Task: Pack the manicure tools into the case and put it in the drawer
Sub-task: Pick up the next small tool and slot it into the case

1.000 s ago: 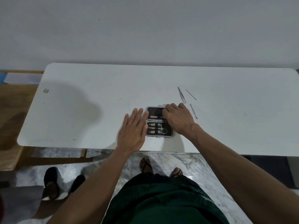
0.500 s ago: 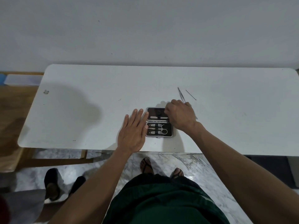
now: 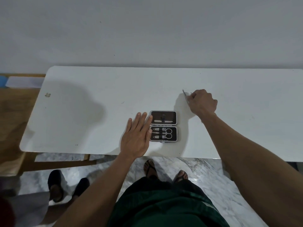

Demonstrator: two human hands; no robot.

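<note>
The black manicure case lies open near the white table's front edge. Its far half holds a nail file. Its near half holds small scissors and two clippers. My left hand rests flat and open on the table, its fingertips touching the case's left side. My right hand is further back and to the right of the case. Its fingers are curled down onto the near end of a thin metal tool, which lies on the table. A second thin tip shows by the knuckles; other loose tools are hidden under the hand.
A plain wall runs along the table's far edge. Wooden furniture stands at the left. Another person's feet in dark shoes are on the marble floor at the lower left. My own sandalled feet are under the table's front edge.
My right hand has left the case and moved back and to the right onto the loose thin tools. My left hand has stayed flat beside the case.
</note>
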